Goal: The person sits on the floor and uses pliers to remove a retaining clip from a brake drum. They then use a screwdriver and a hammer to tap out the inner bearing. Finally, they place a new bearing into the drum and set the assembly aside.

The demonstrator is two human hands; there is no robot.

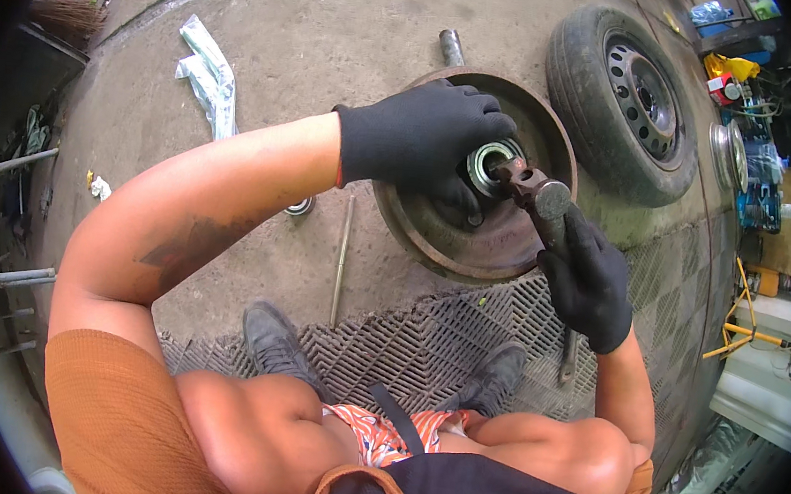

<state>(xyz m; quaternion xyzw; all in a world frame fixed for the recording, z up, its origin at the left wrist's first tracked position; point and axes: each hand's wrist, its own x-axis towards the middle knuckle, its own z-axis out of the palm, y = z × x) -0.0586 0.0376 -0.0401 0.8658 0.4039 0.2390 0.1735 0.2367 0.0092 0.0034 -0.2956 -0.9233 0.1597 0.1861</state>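
Both of my hands wear black gloves. My left hand (433, 137) curls over a shiny bearing (489, 166), fingers on its far side and thumb on the near side. The bearing stands at the hub of a rusty brown brake drum (406, 234), which lies open side up on the floor. My right hand (588, 287) is closed round the handle of a hammer (552, 200). The hammer's worn steel head is tilted right over the bearing's edge; whether they touch I cannot tell. My left palm hides part of the drum's inside.
A tyre on a black steel wheel (620, 102) lies right of the drum. Left are a clear plastic wrapper (211, 76), a thin metal rod (342, 261) and a small metal ring (300, 206). A metal tube (450, 48) juts out behind the drum. Black rubber matting (382, 345) lies underfoot.
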